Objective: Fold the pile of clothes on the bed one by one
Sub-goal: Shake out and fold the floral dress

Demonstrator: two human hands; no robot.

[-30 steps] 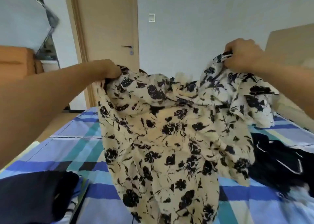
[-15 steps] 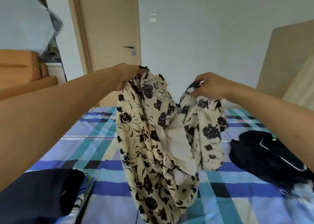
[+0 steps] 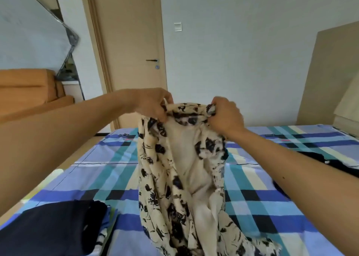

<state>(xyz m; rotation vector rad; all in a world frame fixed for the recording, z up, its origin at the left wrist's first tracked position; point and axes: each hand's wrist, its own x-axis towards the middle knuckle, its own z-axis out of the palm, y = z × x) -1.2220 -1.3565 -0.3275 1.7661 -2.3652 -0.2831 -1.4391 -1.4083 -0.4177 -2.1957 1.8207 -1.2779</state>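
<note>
Caught mid-step on a single item: held a cream blouse with black floral print [image 3: 155, 178] up by its top edge above the blue plaid bed [image 3: 252, 178], with the lower part trailing down onto the sheet at the near edge of view. Judged as the straightening stage ahead of any fold; saw no crease laid in yet.

Gripped the left end of the top edge with the left hand [image 3: 153, 104], by curled fingers and thumb pinching a bunch of cloth. Gripped the right end with the right hand [image 3: 225, 113] in like manner, by fingers closed tight round a gathered corner. Noted both hands near each other at about the same height, with only a short span of fabric stretched between. Could not tell whether collar, shoulder seam or hem.

Noted both bare forearms reaching forward and slightly upward from the lower corners of view, converging on the garment.

Saw the plain cream inner face turned toward the camera in the middle, with printed panels hanging either side in loose vertical folds.

Judged for the next move: need to draw the hands apart to open the cloth out, then lower it flat onto bare sheet between the dark folded stack [image 3: 52, 228] at near left and the dark unfolded heap [image 3: 318, 157] at right. Expected thin, limp fabric; would want a firm pinch and a slow lay-down to avoid bunching
</note>
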